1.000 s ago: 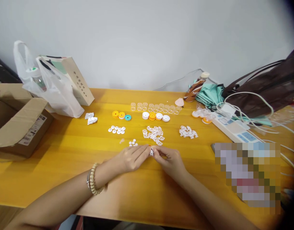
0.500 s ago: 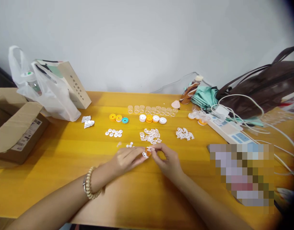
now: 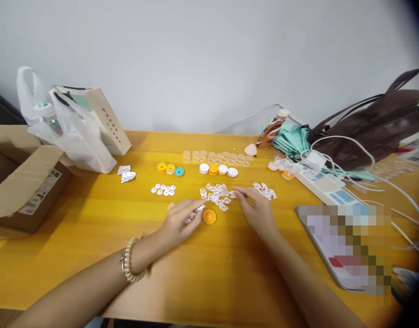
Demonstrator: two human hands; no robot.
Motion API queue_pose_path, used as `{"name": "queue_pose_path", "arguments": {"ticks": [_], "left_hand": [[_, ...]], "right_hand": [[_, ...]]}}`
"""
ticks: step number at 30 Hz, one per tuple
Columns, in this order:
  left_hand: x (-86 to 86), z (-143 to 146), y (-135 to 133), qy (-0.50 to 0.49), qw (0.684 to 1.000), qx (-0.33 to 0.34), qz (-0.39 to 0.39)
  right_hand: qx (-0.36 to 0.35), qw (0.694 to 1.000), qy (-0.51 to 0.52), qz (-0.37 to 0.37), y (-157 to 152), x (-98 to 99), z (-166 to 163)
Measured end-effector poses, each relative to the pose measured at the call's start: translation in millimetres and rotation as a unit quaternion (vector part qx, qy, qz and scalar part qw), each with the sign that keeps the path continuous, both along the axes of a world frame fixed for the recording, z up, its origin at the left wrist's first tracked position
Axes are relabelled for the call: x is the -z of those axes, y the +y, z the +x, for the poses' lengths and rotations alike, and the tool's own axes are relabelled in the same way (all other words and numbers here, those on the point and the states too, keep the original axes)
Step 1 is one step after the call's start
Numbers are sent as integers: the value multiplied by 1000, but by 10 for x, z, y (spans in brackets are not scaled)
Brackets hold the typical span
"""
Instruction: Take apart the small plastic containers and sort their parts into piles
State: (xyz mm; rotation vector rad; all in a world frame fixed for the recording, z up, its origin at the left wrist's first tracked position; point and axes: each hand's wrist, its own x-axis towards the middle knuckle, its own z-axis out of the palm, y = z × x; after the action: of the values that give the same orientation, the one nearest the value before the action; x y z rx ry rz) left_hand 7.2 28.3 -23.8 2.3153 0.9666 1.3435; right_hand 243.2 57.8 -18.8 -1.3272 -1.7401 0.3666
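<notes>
My left hand [image 3: 183, 220] is closed, with a small white plastic piece [image 3: 201, 207] pinched between thumb and forefinger. Just to its right an orange round cap [image 3: 209, 217] lies on the table, hollow side up, held by neither hand. At the right edge of a pile of white openwork plastic pieces [image 3: 219, 193], my right hand [image 3: 257, 209] pinches one white piece [image 3: 233, 194] at its fingertips. Small white discs [image 3: 163, 189] lie in rows beyond my left hand, and a second group of white pieces [image 3: 264, 190] lies beyond my right hand.
Clear plastic cups [image 3: 219, 158] line the back, before orange, white and teal caps [image 3: 213, 169]. On the left are a cardboard box [image 3: 41, 196], plastic bag [image 3: 82, 141] and foil packets [image 3: 127, 174]. A power strip [image 3: 327, 184], cables, bottle [image 3: 272, 130] and dark bag [image 3: 369, 123] occupy the right.
The orange cap, earlier held between both hands, now rests on the table. My right hand has moved right and away to the pile and pinches a white piece. My left hand has shifted slightly left.
</notes>
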Motion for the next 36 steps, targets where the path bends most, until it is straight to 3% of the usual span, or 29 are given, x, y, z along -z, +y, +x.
{"name": "queue_pose_path", "arguments": {"ticks": [3, 8, 14, 21, 29, 36], "left_hand": [[-10, 6, 11, -15, 998, -16, -54], [-3, 22, 24, -41, 988, -18, -149], [-33, 100, 6, -162, 934, -14, -319], [-70, 121, -30, -137, 959, 38, -245], [-73, 139, -34, -200, 900, 3, -387], [-113, 176, -71, -218, 885, 36, -411]], "right_hand": [[-25, 999, -22, -2, 25, 108, -151], [2, 999, -26, -18, 127, 233, -161], [2, 999, -1, -37, 36, 95, -216], [-176, 974, 120, -77, -307, -169, -483], [-165, 981, 93, -43, -401, -148, -494], [-185, 979, 91, 3, -442, -132, -558]]}}
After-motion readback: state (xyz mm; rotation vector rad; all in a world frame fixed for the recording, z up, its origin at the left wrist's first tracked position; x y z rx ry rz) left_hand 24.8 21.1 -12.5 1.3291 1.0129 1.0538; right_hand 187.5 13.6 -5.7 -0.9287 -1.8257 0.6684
